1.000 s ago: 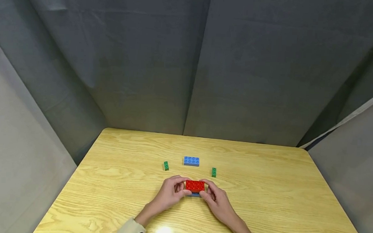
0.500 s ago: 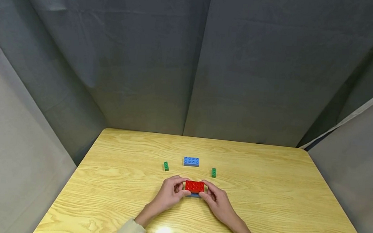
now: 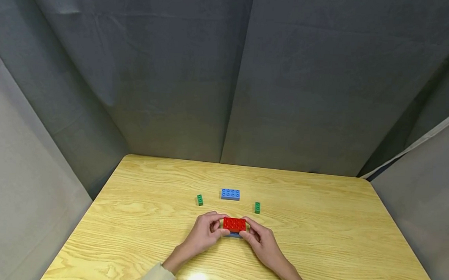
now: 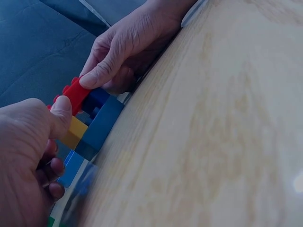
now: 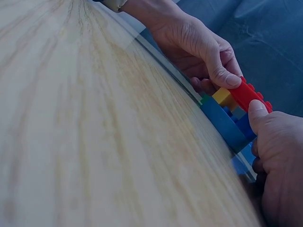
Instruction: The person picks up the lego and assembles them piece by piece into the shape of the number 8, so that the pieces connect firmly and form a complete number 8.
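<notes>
Both hands hold a red toy building brick (image 3: 234,224) by its two ends, studs up. My left hand (image 3: 203,232) pinches its left end, thumb on the near side; my right hand (image 3: 261,241) pinches the right end the same way. Beneath it a blue brick (image 4: 100,127) lies on the table. Between blue and red, a small yellow brick (image 5: 223,97) stands at the left and a small dark blue brick (image 5: 246,126) at the right, with a gap between them. Whether the red brick is fully pressed down I cannot tell.
Beyond the hands, another blue brick (image 3: 230,194) lies on the wooden table (image 3: 319,229). Small green bricks lie to either side, one left (image 3: 200,200) and one right (image 3: 257,207). Grey curtains (image 3: 173,91) hang behind the table's far edge.
</notes>
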The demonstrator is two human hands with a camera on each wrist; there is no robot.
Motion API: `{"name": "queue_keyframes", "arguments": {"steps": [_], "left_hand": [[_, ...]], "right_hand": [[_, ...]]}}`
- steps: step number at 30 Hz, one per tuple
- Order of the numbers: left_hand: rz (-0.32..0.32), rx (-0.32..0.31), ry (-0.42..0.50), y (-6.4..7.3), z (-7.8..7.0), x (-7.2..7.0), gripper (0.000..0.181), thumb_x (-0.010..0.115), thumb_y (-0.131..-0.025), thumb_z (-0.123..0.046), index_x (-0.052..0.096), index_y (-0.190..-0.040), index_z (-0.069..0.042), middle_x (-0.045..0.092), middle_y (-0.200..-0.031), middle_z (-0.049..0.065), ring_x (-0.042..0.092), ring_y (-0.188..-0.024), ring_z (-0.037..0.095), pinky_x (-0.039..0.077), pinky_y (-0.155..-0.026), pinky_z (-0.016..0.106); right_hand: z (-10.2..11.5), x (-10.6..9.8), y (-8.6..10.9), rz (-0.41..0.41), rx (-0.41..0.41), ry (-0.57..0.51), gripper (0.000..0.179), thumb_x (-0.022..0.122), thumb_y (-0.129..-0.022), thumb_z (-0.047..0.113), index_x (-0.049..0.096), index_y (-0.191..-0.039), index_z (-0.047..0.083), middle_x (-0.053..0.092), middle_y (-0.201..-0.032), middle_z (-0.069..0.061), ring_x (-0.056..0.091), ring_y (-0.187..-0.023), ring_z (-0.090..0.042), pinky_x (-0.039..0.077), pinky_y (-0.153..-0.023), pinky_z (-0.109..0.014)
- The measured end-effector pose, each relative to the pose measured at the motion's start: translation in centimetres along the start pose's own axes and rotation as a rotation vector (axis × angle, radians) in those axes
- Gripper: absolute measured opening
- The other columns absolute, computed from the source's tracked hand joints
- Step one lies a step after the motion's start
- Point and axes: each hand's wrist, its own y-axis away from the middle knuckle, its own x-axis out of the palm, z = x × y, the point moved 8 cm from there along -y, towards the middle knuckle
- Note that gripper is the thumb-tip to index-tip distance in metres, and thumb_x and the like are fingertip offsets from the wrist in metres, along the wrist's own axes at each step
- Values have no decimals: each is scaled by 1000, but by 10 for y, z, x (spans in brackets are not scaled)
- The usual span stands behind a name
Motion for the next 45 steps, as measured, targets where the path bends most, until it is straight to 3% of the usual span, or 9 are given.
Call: {"name": "queue_keyframes", "arguments": {"steps": [16, 29, 35, 42, 45], "left_hand": [[18, -11, -17, 1, -1, 0, 37, 84, -89, -23, 77, -122, -8, 42, -68, -8, 37, -61, 1, 34, -59, 18], [10, 6, -36, 1, -2, 0, 35, 84, -89, -26, 77, -120, -11, 41, -66, -8, 34, -58, -1, 33, -58, 17], [-9, 22, -40, 1, -6, 1, 34, 84, -90, -23, 77, -120, -8, 40, -64, -9, 34, -57, -2, 32, -56, 16], [6, 4, -46, 1, -5, 4, 35, 83, -91, -24, 76, -122, -9, 38, -61, -9, 32, -55, -1, 32, -55, 16], [10, -13, -50, 1, -4, 3, 36, 83, -91, -23, 76, -123, -10, 39, -60, -10, 32, -54, -1, 32, -55, 17]], "right_hand": [[2, 0, 1, -2, 30, 24, 48, 74, -98, 20, 64, -138, -4, 50, -71, 13, 37, -59, 3, 38, -52, -19], [7, -3, 0, -47, -28, 57, 45, 77, -94, 14, 66, -132, -10, 54, -70, 13, 36, -58, 5, 39, -49, -19], [8, -4, -1, -63, -46, 59, 45, 79, -93, 13, 67, -128, -11, 63, -73, 4, 36, -58, 5, 39, -48, -20], [1, -5, 1, -78, -48, 14, 44, 82, -90, 10, 69, -128, -8, 42, -64, 14, 32, -56, 6, 34, -47, -17], [0, -3, 0, -68, -53, -23, 43, 80, -92, 12, 70, -132, -2, 39, -63, 15, 31, -55, 5, 30, -48, -16]]}}
